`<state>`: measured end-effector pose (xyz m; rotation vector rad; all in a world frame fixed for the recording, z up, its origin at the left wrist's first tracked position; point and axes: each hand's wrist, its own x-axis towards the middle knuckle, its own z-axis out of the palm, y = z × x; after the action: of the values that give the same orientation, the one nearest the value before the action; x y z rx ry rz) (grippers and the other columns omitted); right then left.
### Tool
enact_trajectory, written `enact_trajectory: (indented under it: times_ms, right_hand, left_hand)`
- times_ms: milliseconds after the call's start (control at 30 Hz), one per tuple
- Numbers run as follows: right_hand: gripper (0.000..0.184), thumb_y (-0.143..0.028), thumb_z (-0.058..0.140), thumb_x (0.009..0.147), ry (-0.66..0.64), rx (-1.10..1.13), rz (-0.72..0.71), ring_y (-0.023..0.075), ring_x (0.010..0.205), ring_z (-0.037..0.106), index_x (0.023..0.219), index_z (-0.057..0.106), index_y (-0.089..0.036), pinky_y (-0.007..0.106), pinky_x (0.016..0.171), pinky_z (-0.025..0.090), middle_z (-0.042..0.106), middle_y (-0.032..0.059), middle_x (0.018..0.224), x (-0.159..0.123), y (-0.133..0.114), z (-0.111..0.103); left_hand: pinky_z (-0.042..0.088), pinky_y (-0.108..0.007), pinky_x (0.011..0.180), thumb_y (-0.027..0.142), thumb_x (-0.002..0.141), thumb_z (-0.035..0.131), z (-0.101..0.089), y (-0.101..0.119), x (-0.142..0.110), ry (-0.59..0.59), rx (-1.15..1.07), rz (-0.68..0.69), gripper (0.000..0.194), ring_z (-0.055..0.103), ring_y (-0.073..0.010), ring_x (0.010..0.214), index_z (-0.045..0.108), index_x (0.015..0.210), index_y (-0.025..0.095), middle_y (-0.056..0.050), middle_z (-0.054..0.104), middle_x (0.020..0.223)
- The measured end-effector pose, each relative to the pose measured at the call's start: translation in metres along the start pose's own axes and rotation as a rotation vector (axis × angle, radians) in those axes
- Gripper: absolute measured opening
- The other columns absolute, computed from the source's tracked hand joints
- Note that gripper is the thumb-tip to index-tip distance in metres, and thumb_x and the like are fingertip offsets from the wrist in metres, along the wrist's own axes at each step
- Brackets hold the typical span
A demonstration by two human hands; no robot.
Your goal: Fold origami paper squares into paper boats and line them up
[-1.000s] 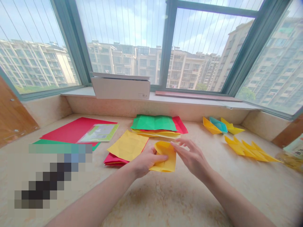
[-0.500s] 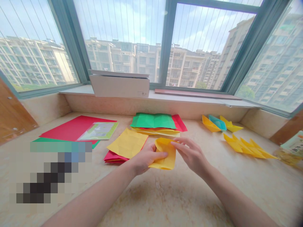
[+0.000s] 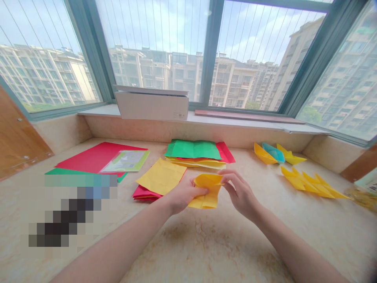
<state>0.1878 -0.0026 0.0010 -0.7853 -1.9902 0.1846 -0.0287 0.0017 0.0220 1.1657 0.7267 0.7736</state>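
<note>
A partly folded sheet of yellow paper (image 3: 207,194) is held above the stone counter, its top edge curling over. My left hand (image 3: 187,193) grips its left side, the thumb pressed across the front. At the upper right corner, my right hand (image 3: 237,190) pinches the paper's edge between thumb and fingers. Just left of my left hand lies a stack of creased sheets, a yellow sheet (image 3: 161,175) over red ones (image 3: 145,193). Beyond my hands sits another pile, topped by a creased green sheet (image 3: 194,149).
Folded yellow paper boats (image 3: 313,184) and a blue one (image 3: 273,153) stand at the right. Red sheets (image 3: 94,157) with a clear packet (image 3: 128,161) lie at the left, near a blurred-out patch. A white box (image 3: 151,106) rests on the window sill.
The paper's top edge now bends over further toward the right. My right hand has shifted slightly right with the corner, while my left hand keeps its grip. The whole view has shifted slightly.
</note>
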Motion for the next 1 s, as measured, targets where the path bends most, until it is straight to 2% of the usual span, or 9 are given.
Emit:
enact_trajectory:
  times_ms: [133, 300, 533, 667, 733, 767, 867, 933, 1000]
  right_hand:
    - [0.011, -0.015, 0.044, 0.099, -0.029, 0.086, 0.012, 0.0201, 0.116, 0.059, 0.098, 0.05, -0.025, 0.034, 0.092, 0.052, 0.059, 0.0102, 0.123, -0.002, 0.0, 0.001]
    - [0.013, -0.017, 0.038, 0.101, -0.062, 0.192, 0.038, 0.0202, 0.117, 0.058, 0.1, 0.049, -0.024, 0.032, 0.084, 0.056, 0.055, 0.0125, 0.132, -0.003, 0.001, 0.001]
    - [0.013, -0.017, 0.039, 0.101, -0.146, 0.174, 0.031, 0.0216, 0.124, 0.055, 0.098, 0.049, -0.025, 0.037, 0.091, 0.053, 0.048, 0.0119, 0.142, -0.002, -0.003, -0.004]
    - [0.011, -0.02, 0.048, 0.099, -0.119, 0.194, 0.054, 0.0241, 0.132, 0.048, 0.107, 0.05, -0.028, 0.047, 0.105, 0.044, 0.045, 0.0099, 0.146, -0.004, -0.007, -0.002]
    - [0.032, -0.025, 0.05, 0.099, -0.06, 0.283, 0.113, 0.0246, 0.133, 0.047, 0.129, 0.042, -0.033, 0.048, 0.105, 0.045, 0.042, 0.0108, 0.149, -0.006, -0.009, 0.002]
    - [0.046, -0.027, 0.051, 0.099, -0.049, 0.337, 0.161, 0.0246, 0.131, 0.049, 0.14, 0.032, -0.035, 0.048, 0.103, 0.046, 0.041, 0.0117, 0.15, -0.006, -0.01, 0.005]
    - [0.072, -0.037, 0.053, 0.098, -0.156, 0.442, 0.333, 0.0261, 0.128, 0.052, 0.155, 0.009, -0.035, 0.05, 0.102, 0.047, 0.044, 0.0129, 0.148, -0.006, -0.013, 0.012]
    - [0.076, -0.045, 0.055, 0.096, -0.241, 0.479, 0.419, 0.0281, 0.129, 0.051, 0.157, 0.012, -0.033, 0.051, 0.103, 0.046, 0.045, 0.0127, 0.148, -0.006, -0.015, 0.015]
    - [0.077, -0.05, 0.057, 0.093, -0.264, 0.535, 0.477, 0.0293, 0.128, 0.052, 0.157, 0.017, -0.031, 0.051, 0.104, 0.045, 0.047, 0.0127, 0.148, -0.005, -0.019, 0.017]
  left_hand:
    - [0.047, -0.027, 0.072, 0.026, 0.066, 0.084, 0.001, 0.001, -0.001, 0.041, -0.086, -0.016, 0.033, 0.065, -0.0159, 0.075, 0.072, 0.096, 0.016, -0.002, 0.072, 0.085]
    - [0.044, -0.022, 0.06, 0.039, 0.072, 0.082, 0.001, 0.003, 0.0, 0.014, -0.187, 0.007, 0.033, 0.061, -0.0119, 0.065, 0.07, 0.091, 0.015, -0.002, 0.069, 0.078]
    - [0.046, -0.023, 0.065, 0.034, 0.067, 0.086, 0.0, 0.0, 0.003, 0.043, -0.176, 0.039, 0.036, 0.064, -0.0138, 0.07, 0.07, 0.092, 0.012, -0.006, 0.072, 0.085]
    - [0.048, -0.025, 0.066, 0.033, 0.065, 0.087, 0.002, 0.002, 0.001, 0.09, -0.18, 0.068, 0.037, 0.065, -0.0151, 0.07, 0.07, 0.092, 0.013, -0.007, 0.073, 0.085]
    - [0.049, -0.026, 0.066, 0.033, 0.065, 0.086, 0.003, 0.003, 0.0, 0.125, -0.188, 0.114, 0.038, 0.065, -0.0157, 0.07, 0.07, 0.093, 0.013, -0.006, 0.072, 0.084]
    - [0.049, -0.026, 0.067, 0.033, 0.065, 0.086, 0.004, 0.004, 0.0, 0.139, -0.191, 0.144, 0.038, 0.065, -0.0162, 0.071, 0.07, 0.093, 0.013, -0.006, 0.072, 0.084]
    - [0.05, -0.028, 0.068, 0.037, 0.068, 0.084, 0.003, 0.003, 0.0, 0.157, -0.167, 0.215, 0.037, 0.065, -0.0175, 0.073, 0.07, 0.092, 0.012, -0.006, 0.071, 0.083]
    - [0.049, -0.026, 0.065, 0.041, 0.07, 0.082, 0.002, 0.001, 0.0, 0.161, -0.112, 0.247, 0.038, 0.064, -0.0164, 0.07, 0.069, 0.091, 0.012, -0.006, 0.071, 0.082]
    - [0.045, -0.023, 0.06, 0.045, 0.069, 0.082, 0.003, -0.001, 0.0, 0.187, -0.045, 0.274, 0.041, 0.061, -0.0142, 0.065, 0.068, 0.088, 0.012, -0.005, 0.07, 0.079]
